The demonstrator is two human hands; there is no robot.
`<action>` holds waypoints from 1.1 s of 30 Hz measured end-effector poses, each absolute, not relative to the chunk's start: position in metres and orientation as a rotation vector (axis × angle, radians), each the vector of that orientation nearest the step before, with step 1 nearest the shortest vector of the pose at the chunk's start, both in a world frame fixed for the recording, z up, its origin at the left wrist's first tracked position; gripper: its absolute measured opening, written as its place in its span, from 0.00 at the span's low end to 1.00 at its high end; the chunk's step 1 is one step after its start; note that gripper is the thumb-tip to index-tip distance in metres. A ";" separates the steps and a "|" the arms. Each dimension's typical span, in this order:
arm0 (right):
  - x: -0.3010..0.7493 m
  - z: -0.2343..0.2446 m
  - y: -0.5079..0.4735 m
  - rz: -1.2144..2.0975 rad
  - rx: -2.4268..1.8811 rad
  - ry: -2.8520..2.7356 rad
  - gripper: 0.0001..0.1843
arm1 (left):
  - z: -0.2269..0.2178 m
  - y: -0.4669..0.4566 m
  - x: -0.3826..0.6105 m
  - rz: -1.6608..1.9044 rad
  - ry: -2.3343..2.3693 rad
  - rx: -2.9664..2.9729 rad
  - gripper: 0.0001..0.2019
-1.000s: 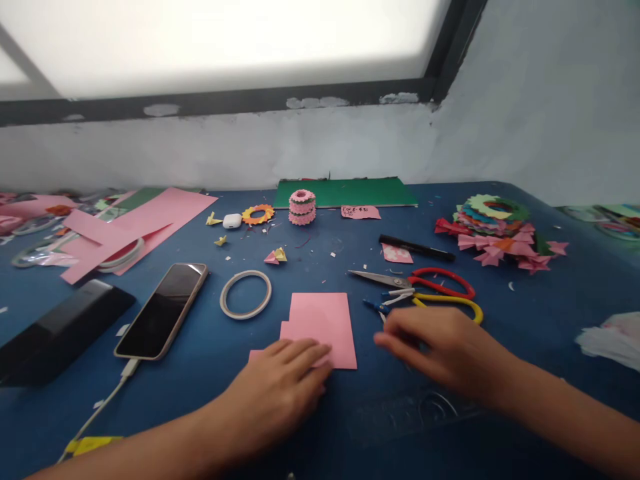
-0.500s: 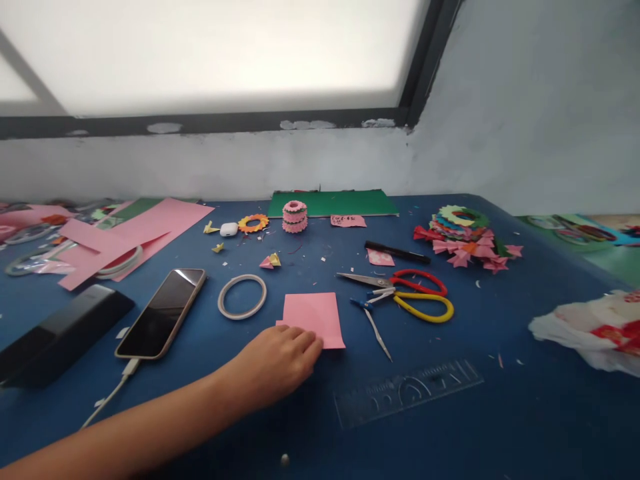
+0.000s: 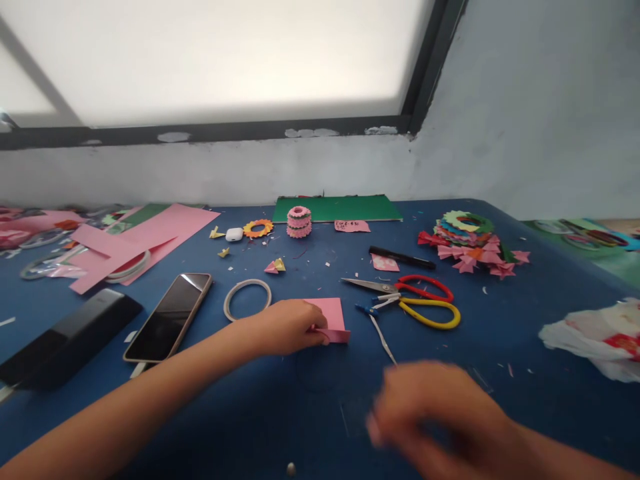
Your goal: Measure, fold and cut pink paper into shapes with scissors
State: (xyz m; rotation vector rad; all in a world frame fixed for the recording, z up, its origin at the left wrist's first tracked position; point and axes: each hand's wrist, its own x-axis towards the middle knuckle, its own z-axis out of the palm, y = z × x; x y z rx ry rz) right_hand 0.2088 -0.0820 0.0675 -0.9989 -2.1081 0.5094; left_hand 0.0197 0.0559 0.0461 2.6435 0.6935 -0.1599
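Observation:
At the middle of the table, my left hand (image 3: 293,327) pinches the near edge of a pink square of paper (image 3: 331,310). That edge is bent up into a narrow flap by my fingertips. My right hand (image 3: 435,410) is low on the right, smeared by motion, so its finger pose is unclear. Under and beside it lies a clear plastic ruler (image 3: 351,417), mostly hidden. Scissors (image 3: 395,290) with one red and one yellow handle rest just right of the paper. A thin white tool with a blue part (image 3: 377,327) lies between them and my right hand.
A tape roll (image 3: 247,287), phone (image 3: 173,317) and black device (image 3: 70,340) lie left. Behind are pink sheets (image 3: 185,217), a paper ring stack (image 3: 299,223), and a black pen (image 3: 403,258). Paper flowers (image 3: 475,250) and a plastic bag (image 3: 595,337) lie right.
My right hand has come into view from the lower right, over the ruler. My left hand has raised the paper's near edge into a flap. The view has shifted slightly.

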 end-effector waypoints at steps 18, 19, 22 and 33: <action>0.214 0.018 0.028 1.158 -1.294 -2.260 0.10 | 0.044 0.064 0.021 -0.192 0.923 2.458 0.07; 0.214 0.018 0.027 1.138 -1.298 -2.260 0.10 | 0.042 0.064 0.020 -0.173 0.929 2.463 0.07; 0.213 0.018 0.026 1.083 -1.306 -2.255 0.12 | 0.036 0.063 0.018 -0.107 0.944 2.485 0.07; 0.214 0.006 0.018 0.904 -1.258 -2.253 0.14 | 0.023 0.054 0.010 0.110 0.905 2.604 0.05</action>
